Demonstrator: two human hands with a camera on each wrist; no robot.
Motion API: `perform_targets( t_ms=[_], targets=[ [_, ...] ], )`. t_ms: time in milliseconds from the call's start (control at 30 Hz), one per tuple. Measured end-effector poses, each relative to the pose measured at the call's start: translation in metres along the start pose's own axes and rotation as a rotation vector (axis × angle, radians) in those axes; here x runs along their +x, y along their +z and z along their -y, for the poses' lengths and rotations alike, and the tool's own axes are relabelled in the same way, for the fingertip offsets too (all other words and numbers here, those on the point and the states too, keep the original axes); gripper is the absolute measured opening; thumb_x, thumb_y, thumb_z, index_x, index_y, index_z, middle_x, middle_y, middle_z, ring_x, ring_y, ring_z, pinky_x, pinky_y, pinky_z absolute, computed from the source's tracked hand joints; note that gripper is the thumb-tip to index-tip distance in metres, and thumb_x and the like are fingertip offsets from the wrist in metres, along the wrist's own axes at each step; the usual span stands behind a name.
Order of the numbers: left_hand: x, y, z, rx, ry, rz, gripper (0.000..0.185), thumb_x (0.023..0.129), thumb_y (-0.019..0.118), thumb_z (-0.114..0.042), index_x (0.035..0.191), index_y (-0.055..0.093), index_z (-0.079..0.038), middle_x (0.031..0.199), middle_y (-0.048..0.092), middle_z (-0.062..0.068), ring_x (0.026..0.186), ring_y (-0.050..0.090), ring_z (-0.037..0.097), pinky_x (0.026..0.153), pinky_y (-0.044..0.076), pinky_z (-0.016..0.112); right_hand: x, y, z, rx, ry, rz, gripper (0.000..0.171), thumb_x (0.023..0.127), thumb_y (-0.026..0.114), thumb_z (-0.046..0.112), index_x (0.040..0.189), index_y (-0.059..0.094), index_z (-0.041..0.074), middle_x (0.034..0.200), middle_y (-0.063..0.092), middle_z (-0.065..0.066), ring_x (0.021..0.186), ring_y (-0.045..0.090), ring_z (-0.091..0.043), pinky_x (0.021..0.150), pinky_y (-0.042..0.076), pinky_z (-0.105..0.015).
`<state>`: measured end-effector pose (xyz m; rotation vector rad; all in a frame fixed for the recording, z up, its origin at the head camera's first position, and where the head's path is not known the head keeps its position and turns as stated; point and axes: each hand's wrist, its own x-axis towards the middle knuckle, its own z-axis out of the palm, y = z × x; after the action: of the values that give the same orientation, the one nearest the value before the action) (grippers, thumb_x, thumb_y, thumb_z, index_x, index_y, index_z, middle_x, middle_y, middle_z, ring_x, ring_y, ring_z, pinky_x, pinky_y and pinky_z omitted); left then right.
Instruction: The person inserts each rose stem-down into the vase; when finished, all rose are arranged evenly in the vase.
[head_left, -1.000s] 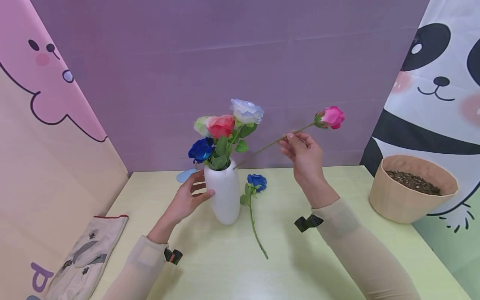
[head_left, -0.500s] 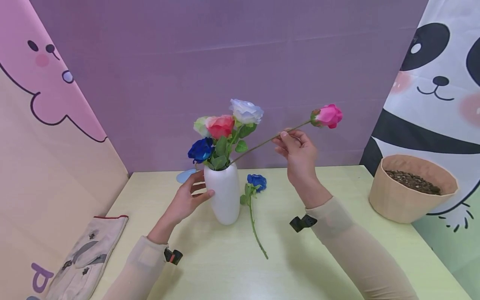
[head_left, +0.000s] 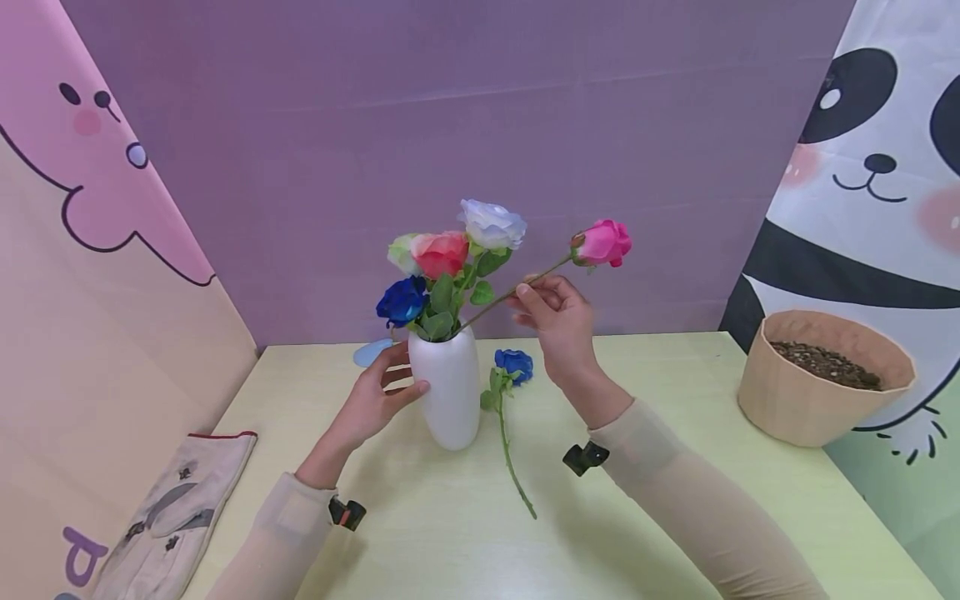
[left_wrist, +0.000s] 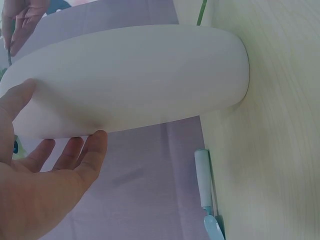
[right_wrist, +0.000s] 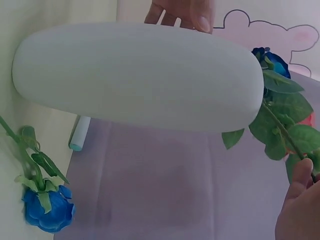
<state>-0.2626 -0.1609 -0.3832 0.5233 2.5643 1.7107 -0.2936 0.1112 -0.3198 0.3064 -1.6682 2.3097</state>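
Observation:
A white vase (head_left: 447,387) stands upright on the table, holding a white rose (head_left: 492,223), a coral rose (head_left: 441,253), a blue rose (head_left: 401,300) and a pale green bloom (head_left: 402,252). My left hand (head_left: 372,400) holds the vase from its left side, thumb in front and fingers against the wall. With thumb and fingers, my right hand (head_left: 561,327) pinches the stem of a pink rose (head_left: 603,242). That stem slants down into the vase mouth; its lower end is hidden. Another blue rose (head_left: 514,365) lies on the table right of the vase.
A tan pot (head_left: 817,408) with dark soil stands at the right. A folded grey cloth item (head_left: 180,508) lies at the left edge. Behind the vase is a small light-blue trowel (left_wrist: 203,177). A purple backdrop (head_left: 570,150) rises at the table's back edge.
My right hand has moved left and slightly down with the pink rose, whose stem end has gone from beside the vase rim into its mouth. The left hand and vase have stayed put.

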Motion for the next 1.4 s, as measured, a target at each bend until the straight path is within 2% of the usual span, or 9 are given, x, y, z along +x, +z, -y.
perform_targets(
  t_ms=[33,167,267,500,733,1033,1133,1400],
  targets=[
    [0.0,0.0,-0.001,0.0,-0.007,0.002,0.07,0.095,0.07,-0.02,0.153,0.031,-0.011,0.151,0.042,0.018,0.137,0.048,0.042,0.106,0.05,0.054,0.0,0.001,-0.002,-0.005,-0.004,0.009,0.017,0.093,0.072,0.016,0.106,0.064,0.01,0.087,0.073,0.006,0.084,0.075,-0.011,0.078,0.063,-0.031],
    [0.008,-0.001,0.017,0.002,-0.011,-0.003,0.072,0.095,0.07,-0.021,0.154,0.03,-0.015,0.152,0.041,0.016,0.138,0.047,0.041,0.106,0.05,0.054,-0.002,0.007,-0.008,-0.014,0.006,0.056,0.011,0.093,0.072,0.015,0.101,0.065,0.012,0.087,0.073,0.006,0.084,0.075,-0.012,0.076,0.063,-0.029],
    [0.009,-0.001,0.022,-0.004,0.001,-0.005,0.073,0.094,0.071,-0.023,0.154,0.03,-0.017,0.153,0.041,0.015,0.138,0.048,0.039,0.105,0.05,0.054,-0.004,0.01,-0.009,-0.019,0.019,0.072,0.009,0.094,0.07,0.015,0.1,0.065,0.011,0.087,0.074,0.006,0.084,0.075,-0.011,0.075,0.063,-0.028],
    [0.009,-0.001,0.021,-0.002,0.024,-0.007,0.073,0.092,0.073,-0.031,0.152,0.034,-0.02,0.15,0.044,0.011,0.135,0.051,0.037,0.104,0.052,0.052,-0.006,0.014,-0.009,-0.017,0.04,0.044,0.01,0.096,0.068,0.018,0.101,0.063,0.01,0.088,0.075,0.005,0.082,0.075,-0.009,0.075,0.063,-0.029],
    [0.009,-0.002,0.022,0.013,0.034,-0.013,0.072,0.092,0.073,-0.034,0.151,0.035,-0.02,0.149,0.045,0.012,0.135,0.051,0.038,0.104,0.052,0.052,-0.004,0.017,-0.011,-0.055,0.052,0.098,0.007,0.096,0.068,0.015,0.1,0.063,0.012,0.089,0.073,0.005,0.084,0.074,-0.009,0.079,0.063,-0.034],
    [0.007,-0.001,0.022,0.015,0.027,-0.012,0.072,0.092,0.073,-0.034,0.151,0.035,-0.02,0.15,0.045,0.011,0.136,0.05,0.037,0.104,0.052,0.051,-0.005,0.019,-0.012,-0.057,0.04,0.077,0.008,0.096,0.067,0.017,0.102,0.064,0.013,0.089,0.073,0.007,0.082,0.074,-0.008,0.08,0.063,-0.035],
    [0.007,-0.001,0.021,0.016,0.028,-0.012,0.072,0.092,0.073,-0.034,0.151,0.035,-0.02,0.15,0.044,0.011,0.136,0.05,0.039,0.104,0.052,0.051,-0.004,0.021,-0.013,-0.069,0.039,0.095,0.01,0.096,0.068,0.016,0.104,0.066,0.01,0.088,0.074,0.007,0.082,0.074,-0.008,0.08,0.063,-0.035],
    [0.006,0.0,0.02,0.02,0.019,-0.011,0.072,0.092,0.073,-0.035,0.152,0.034,-0.02,0.15,0.044,0.011,0.136,0.05,0.036,0.105,0.052,0.051,-0.004,0.02,-0.015,-0.112,0.082,0.143,0.023,0.097,0.066,0.014,0.115,0.064,-0.001,0.089,0.073,0.008,0.082,0.074,-0.007,0.076,0.062,-0.027]
  ],
)
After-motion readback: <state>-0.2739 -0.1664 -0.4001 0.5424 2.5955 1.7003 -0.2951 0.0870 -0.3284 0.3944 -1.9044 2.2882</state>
